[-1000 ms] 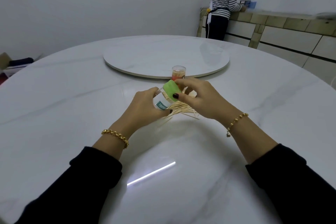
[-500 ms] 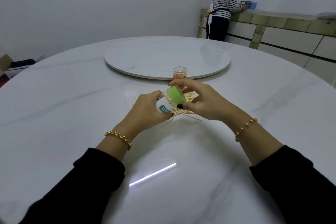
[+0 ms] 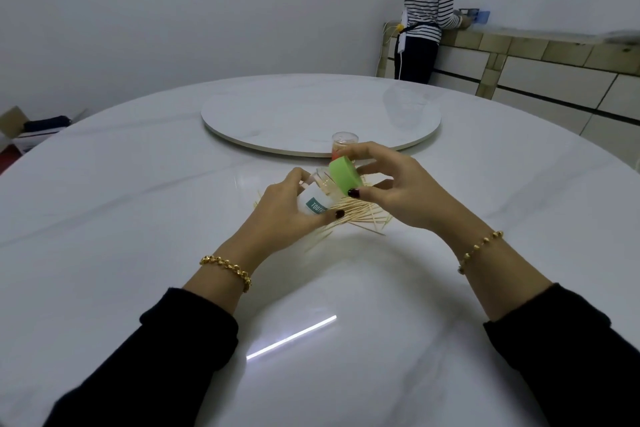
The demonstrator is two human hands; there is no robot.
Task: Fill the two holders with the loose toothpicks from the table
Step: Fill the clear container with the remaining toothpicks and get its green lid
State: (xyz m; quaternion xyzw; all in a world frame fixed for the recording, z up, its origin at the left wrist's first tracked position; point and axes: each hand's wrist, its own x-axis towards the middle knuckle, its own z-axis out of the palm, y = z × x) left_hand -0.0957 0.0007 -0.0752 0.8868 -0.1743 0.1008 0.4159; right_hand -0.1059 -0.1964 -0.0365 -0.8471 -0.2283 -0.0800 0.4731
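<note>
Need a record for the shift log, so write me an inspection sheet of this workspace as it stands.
Surface: round glossy white table with a turntable in the middle.
Job's things: holder tilted above the toothpicks, green cap at its mouth; second holder upright beyond, by the turntable's edge; toothpicks heaped loose on the table.
Clutter: nothing seen.
Hands: left hand grips the holder; right hand pinches the cap with its fingers.
Cables: white and yellow leads hang at the far counter.
Surroundings: person in a striped top at the counter; open box on the floor, left.
</note>
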